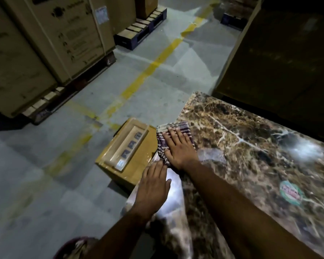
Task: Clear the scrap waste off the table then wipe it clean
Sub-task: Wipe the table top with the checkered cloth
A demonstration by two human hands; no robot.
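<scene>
Two bare hands work at the left edge of the brown marble-patterned tabletop point(251, 139) in the lower right of the frame. The right hand point(178, 148) lies flat, fingers spread, pressing down on a checked purple-and-white cloth point(166, 131) that sits at the table's left edge, just above the centre of the frame. It pins the cloth under the palm (nothing is pinched). The left hand point(153, 186) rests open and empty on the edge just below, fingertips touching the cloth's near corner. The cloth looks soft, light and limp, so it likely bunches unless pressed flat from above. No scrap shows on the table.
</scene>
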